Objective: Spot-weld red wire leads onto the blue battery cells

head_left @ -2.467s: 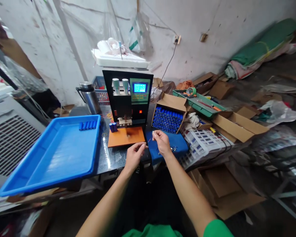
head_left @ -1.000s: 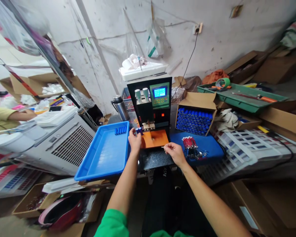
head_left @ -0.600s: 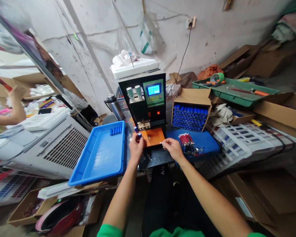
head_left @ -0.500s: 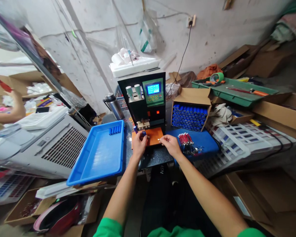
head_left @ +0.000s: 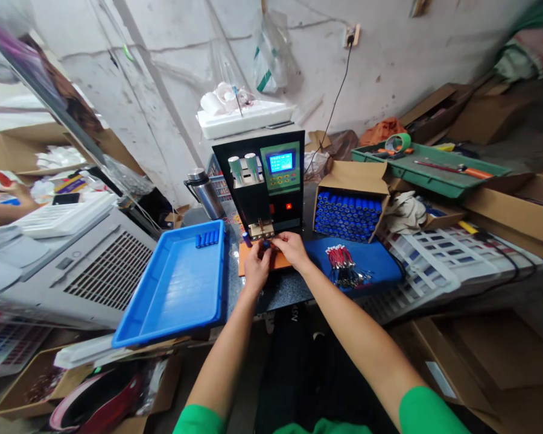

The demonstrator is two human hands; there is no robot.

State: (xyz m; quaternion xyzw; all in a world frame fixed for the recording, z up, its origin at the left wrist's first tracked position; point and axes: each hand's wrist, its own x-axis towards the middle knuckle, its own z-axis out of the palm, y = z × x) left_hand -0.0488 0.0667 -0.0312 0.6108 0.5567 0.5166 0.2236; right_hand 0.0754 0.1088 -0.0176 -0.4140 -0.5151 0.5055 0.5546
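A black spot-welding machine (head_left: 287,224) with a lit blue display (head_left: 280,161) stands on the bench. Below its electrodes (head_left: 261,229), my left hand (head_left: 256,271) grips a blue cylindrical battery cell (head_left: 266,245), mostly covered by the fingers. My right hand (head_left: 291,248) is closed in a pinch beside the cell, close under the electrodes; what is between its fingertips is too small and hidden to make out. Another blue cell (head_left: 247,239) stands just left of the electrodes. Both hands are over an orange plate (head_left: 279,261) at the machine's foot.
A blue tray (head_left: 181,283) with several blue cells (head_left: 207,239) lies left. Right of the machine are a carton (head_left: 344,175) packed with blue cells and a bundle of red-and-black wire leads (head_left: 341,259). A steel flask (head_left: 206,193) stands behind the tray. Another person's arm (head_left: 11,205) shows far left.
My right hand has moved left and up, from the plate's right edge to the cell under the electrodes. My left hand stays on its cell. The view has shifted slightly.
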